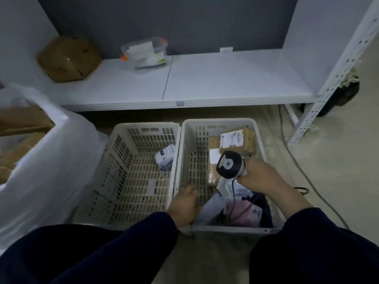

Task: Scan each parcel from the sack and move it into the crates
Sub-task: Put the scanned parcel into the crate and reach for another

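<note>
Two beige slotted crates stand side by side on the floor. The left crate (131, 181) holds one small white parcel (165, 157). The right crate (219, 121) holds brown cardboard parcels (239, 141) at its far end and soft plastic-bagged parcels (244, 212) at its near end. My right hand (260, 176) grips a black and white barcode scanner (228, 167) above the right crate, its cable hanging down. My left hand (184, 203) reaches into the right crate's near left corner, beside a grey bagged parcel (211, 208); whether it holds it is hidden. The white sack (47, 160) stands at the left.
A low white shelf (205, 83) runs behind the crates, carrying a brown carton (68, 58) and a clear lidded box (145, 53). A perforated shelf post (332, 78) rises at the right. A dark cable (303, 173) trails across the floor right of the crates.
</note>
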